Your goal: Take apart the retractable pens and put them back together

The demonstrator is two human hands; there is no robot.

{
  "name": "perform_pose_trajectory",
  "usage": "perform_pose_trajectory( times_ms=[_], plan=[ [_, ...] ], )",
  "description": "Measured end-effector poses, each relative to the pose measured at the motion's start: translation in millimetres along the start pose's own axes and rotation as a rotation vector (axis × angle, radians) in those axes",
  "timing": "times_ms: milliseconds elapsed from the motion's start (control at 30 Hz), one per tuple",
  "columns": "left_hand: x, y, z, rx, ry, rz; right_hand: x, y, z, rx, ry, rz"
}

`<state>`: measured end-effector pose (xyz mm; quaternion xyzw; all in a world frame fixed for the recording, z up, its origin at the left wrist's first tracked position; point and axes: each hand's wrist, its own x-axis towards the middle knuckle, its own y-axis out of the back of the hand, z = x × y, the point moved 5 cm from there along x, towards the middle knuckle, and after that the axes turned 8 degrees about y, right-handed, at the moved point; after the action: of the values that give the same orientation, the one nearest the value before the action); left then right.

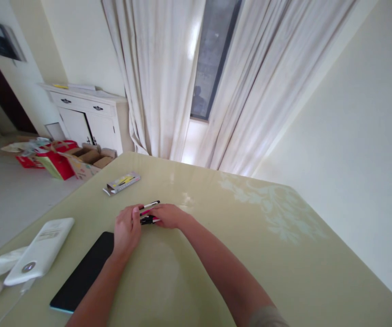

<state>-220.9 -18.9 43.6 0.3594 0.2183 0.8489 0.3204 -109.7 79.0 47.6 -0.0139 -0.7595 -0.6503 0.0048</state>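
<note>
Several pens (pixel 148 220) in black, white and pink lie between my two hands near the middle of the table. My left hand (pixel 127 227) is curled around their left ends, its thumb on top. From the other side my right hand (pixel 168 215) closes its fingers on the pens' right ends. A white-and-black pen (pixel 152 204) sticks out at the far side of the bunch. Just beyond my hands lies a small grey-and-yellow carton (pixel 122 183) with its near end flap open. Most of the pens' length is hidden by my fingers.
A dark tablet (pixel 86 272) rests beside my left forearm on the pale green table (pixel 189 281). Further left are a white device (pixel 42 250) with a round button and a cable. A white cabinet (pixel 86 109), boxes and red bags (pixel 59 159) stand beyond the table's edge.
</note>
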Motion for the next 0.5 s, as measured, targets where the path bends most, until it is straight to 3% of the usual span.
perform_pose_trajectory(
  times_ms=[200, 333, 500],
  plan=[
    [-12, -29.2, 4, 0.328, -0.126, -0.291, 10, -11, 7, -0.021, -0.089, 0.0],
    [-26, -38.8, 21, 0.391, -0.249, -0.376, -4, -15, 3, -0.139, -0.133, -0.091],
    [-38, -42.6, 42, 0.417, -0.283, -0.468, -22, -8, -13, -0.028, -0.165, -0.274]
  ],
)
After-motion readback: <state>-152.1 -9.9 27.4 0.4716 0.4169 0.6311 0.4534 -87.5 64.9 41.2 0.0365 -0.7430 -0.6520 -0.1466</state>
